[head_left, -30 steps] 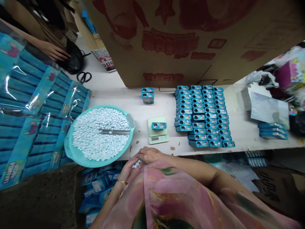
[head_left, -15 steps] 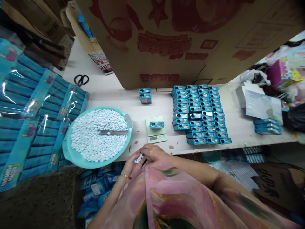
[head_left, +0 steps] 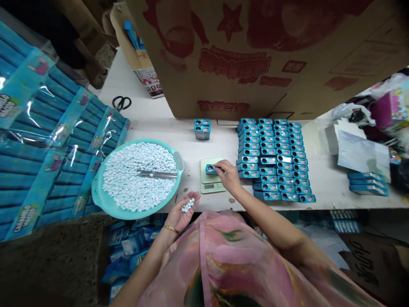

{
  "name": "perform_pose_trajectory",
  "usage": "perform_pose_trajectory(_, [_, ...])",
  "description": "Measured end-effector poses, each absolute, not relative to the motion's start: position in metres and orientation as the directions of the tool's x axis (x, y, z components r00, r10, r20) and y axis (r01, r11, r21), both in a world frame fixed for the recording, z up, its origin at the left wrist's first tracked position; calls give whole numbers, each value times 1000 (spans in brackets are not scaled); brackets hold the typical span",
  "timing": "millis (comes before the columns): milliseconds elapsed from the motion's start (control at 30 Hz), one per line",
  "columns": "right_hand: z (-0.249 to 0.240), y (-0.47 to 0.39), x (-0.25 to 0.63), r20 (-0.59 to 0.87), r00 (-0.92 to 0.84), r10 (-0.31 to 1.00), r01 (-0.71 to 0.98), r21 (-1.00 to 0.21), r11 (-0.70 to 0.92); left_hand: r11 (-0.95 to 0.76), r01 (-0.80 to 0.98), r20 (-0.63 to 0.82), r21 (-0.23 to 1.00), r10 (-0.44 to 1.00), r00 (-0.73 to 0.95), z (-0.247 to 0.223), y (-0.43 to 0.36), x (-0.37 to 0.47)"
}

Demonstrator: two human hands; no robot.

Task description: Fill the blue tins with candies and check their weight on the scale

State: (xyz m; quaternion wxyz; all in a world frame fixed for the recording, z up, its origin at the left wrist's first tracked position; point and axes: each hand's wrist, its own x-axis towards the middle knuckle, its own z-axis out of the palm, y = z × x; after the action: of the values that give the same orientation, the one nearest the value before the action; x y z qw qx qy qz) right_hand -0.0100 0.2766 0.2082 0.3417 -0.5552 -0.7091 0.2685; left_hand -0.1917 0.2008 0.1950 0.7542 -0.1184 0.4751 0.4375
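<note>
My left hand lies palm up near the table's front edge, cupping a small heap of white candies. My right hand reaches over the kitchen scale, its fingertips pinched together at a small blue candy box on the platform. The box has a round hole in its top; its right part is hidden by the fingers. Whatever is between those fingertips is too small to make out. Left of the scale, a turquoise basin is full of white candies, with a metal scoop lying on them.
Rows of blue boxes stand right of the scale, and two more boxes stand behind it. A large carton walls off the back. Scissors lie behind the basin. Wrapped blue packs are stacked at left.
My right hand has left my left hand and moved forward to the box on the scale. My left palm now faces up, with its candies exposed. The view has shifted slightly.
</note>
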Motion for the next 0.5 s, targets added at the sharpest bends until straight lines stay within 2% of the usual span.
perform_pose_trajectory(67, [215,256,-21,164,-321,933,575,-749,330,632,-749,-847,198,495,194,191,198,-190])
perform_pose_trajectory(133, [222,235,-32,117,-542,832,533,-718,448,656,-743,-854,135,457,249,187,193,-188])
perform_pose_trajectory(200, [225,219,-36,86,-641,763,520,-682,514,675,-735,-844,66,431,320,184,189,-189])
perform_pose_trajectory(267, [223,215,-26,106,-573,813,573,-657,490,696,-717,-829,37,422,367,183,186,-193])
perform_pose_trajectory(400, [211,237,19,184,-190,965,745,-612,263,656,-747,-828,108,475,298,191,188,-215])
perform_pose_trajectory(433, [207,246,30,178,-145,973,773,-593,224,626,-767,-828,139,499,257,193,191,-222])
perform_pose_trajectory(500, [201,261,42,131,-163,978,806,-554,208,565,-801,-819,198,544,181,197,200,-235])
